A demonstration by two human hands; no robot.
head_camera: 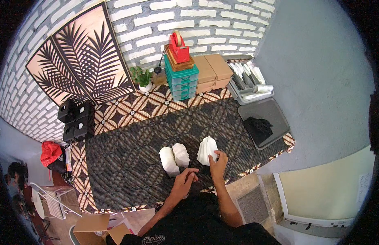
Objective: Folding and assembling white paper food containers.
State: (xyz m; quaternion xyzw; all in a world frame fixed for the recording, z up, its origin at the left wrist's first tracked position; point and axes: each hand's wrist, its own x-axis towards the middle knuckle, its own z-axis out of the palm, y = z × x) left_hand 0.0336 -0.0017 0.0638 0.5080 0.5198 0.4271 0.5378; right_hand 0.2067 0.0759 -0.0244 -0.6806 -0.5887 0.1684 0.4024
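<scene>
Before me, on a dark mesh mat [125, 165] over a patterned tablecloth, lie white folded pieces, paper or cloth. A fanned stack of them [206, 150] has my right hand [218, 160] at its right edge, thumb and fingers touching it; whether they pinch a piece cannot be told. My left hand [187, 180] hovers low between the stacks with its fingers bent and apart, holding nothing visible. Left of the fanned stack, two more white bundles [168, 160] [180, 154] stand side by side, with something dark at their lower ends, partly hidden by my left hand.
A grey tray [260, 102] with black fabric [258, 130] lies right, below a bin of packets [254, 97]. Along the wall are brown boxes [208, 70], teal drawers [183, 76] under a red tape dispenser [180, 50], and a potted cactus [143, 78]. Black boxes [80, 122] stand left.
</scene>
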